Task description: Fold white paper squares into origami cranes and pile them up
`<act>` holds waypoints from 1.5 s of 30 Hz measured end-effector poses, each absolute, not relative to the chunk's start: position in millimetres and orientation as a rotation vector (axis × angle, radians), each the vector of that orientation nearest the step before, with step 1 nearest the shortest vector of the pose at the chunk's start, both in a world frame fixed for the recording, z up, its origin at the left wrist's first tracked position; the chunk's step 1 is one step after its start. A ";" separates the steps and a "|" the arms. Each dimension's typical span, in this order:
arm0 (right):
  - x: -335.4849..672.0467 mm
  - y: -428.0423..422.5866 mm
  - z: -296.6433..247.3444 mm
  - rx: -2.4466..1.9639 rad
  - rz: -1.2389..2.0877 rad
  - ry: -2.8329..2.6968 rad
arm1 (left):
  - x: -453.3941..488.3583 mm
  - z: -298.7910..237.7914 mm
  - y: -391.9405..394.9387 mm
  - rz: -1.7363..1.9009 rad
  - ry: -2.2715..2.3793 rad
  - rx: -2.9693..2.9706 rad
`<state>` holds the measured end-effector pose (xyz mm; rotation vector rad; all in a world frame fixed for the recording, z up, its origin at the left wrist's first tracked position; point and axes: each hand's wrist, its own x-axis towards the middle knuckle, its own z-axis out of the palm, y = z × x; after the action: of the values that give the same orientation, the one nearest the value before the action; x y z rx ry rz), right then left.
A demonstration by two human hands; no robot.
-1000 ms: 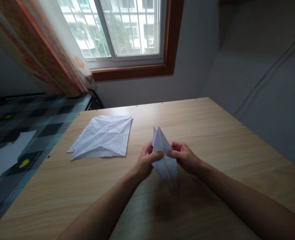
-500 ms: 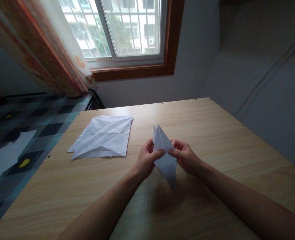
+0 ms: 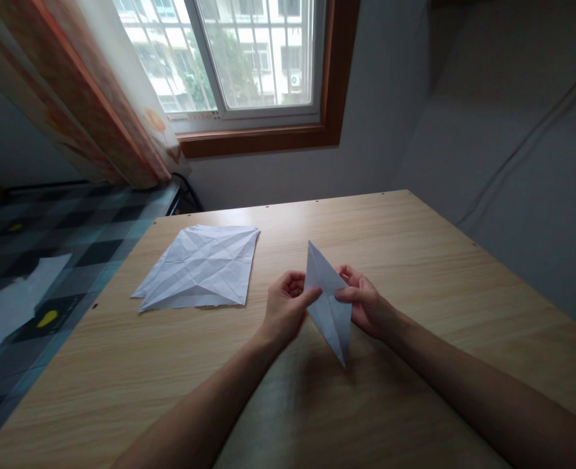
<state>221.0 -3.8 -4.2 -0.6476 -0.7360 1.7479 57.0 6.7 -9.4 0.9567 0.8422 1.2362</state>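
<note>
A white sheet of folded paper (image 3: pixel 327 296), shaped like a long diamond with a crease down its length, is held above the table between my hands. My left hand (image 3: pixel 290 303) pinches its left edge, thumb on the front face and fingers curled behind. On the opposite edge, my right hand (image 3: pixel 363 299) grips it with the thumb in front; its fingers are partly hidden behind the paper. One point of the diamond aims away from me, the other down toward the tabletop.
Creased white paper sheets (image 3: pixel 204 267) lie stacked on the wooden table (image 3: pixel 414 260), left of my hands. Beyond the table's left edge, a checked cloth (image 3: pixel 97 260) carries more white paper (image 3: pixel 17 303). A window (image 3: pixel 263 58) and curtain (image 3: pixel 122 130) are behind.
The folded paper has turned slightly and shifted right in my hands. The separate second tip at its upper left no longer shows. My right hand has moved a little to the right.
</note>
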 end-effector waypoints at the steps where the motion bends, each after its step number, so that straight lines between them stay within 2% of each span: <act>1: 220.8 -4.1 -3.5 -0.647 1.749 -0.739 | 56.8 -9.2 6.4 1.235 0.836 0.959; 8: 220.3 -5.7 -1.4 -0.615 1.847 -0.847 | 54.9 -10.8 7.1 1.136 0.758 1.019; 22: 219.0 -4.7 -4.9 -0.724 1.730 -0.923 | 55.8 -1.4 6.8 1.263 0.874 1.001; 30: 218.2 1.3 -17.5 -0.904 1.476 -1.002 | 52.8 -10.9 14.4 1.453 0.949 0.974; 35: 220.8 3.4 -16.3 -0.956 1.339 -0.921 | 52.2 -6.6 11.5 1.315 0.902 1.082; 45: 220.2 6.2 -12.6 -0.943 1.337 -0.816 | 49.9 0.4 11.0 1.290 0.968 1.123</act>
<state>220.2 6.2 -12.6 -0.9429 -0.8157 1.3371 49.9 11.0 0.4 1.1230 0.9683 1.2897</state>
